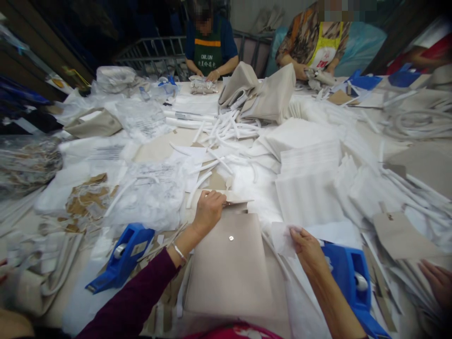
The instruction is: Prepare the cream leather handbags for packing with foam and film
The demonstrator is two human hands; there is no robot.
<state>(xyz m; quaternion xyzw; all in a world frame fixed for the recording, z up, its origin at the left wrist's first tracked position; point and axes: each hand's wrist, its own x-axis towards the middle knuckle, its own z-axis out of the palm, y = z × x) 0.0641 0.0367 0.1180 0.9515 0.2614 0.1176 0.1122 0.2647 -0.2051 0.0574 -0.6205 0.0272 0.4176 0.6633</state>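
A beige bag [231,273] lies flat in front of me, with a round metal snap on its front. My left hand [210,207] is closed on the bag's flap [235,198] and holds it lifted at the top edge. A purple sleeve and a bracelet show on that arm. To the right of the bag, my right hand [307,245] pinches a small, thin white sheet [282,239] between thumb and fingers. The sheet is apart from the flap. A blue tape dispenser [349,273] stands beside my right forearm, partly hidden by it.
Another blue tape dispenser [125,256] lies left. Ahead are white foam sheets [307,183], white tubes [226,132], clear plastic bags [148,193], brown tags [88,197] and beige bags [268,94]. Two co-workers sit across; another person's hand [436,280] is at the right edge.
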